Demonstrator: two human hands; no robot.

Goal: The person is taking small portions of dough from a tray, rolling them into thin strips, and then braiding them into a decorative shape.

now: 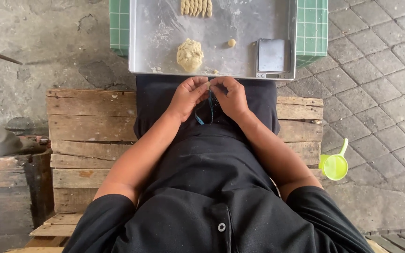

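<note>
Beyond lap, tray [165, 28] bears lumpy beige dough [190, 55].

A flat metal tray [165, 28] dusted with flour carries everything. A lump of dough [190, 55] lies near its front edge. Behind the lump sit twisted dough pieces [196, 7]; right of it, a small dough ball [231, 42], then a digital scale [273, 58].
</note>
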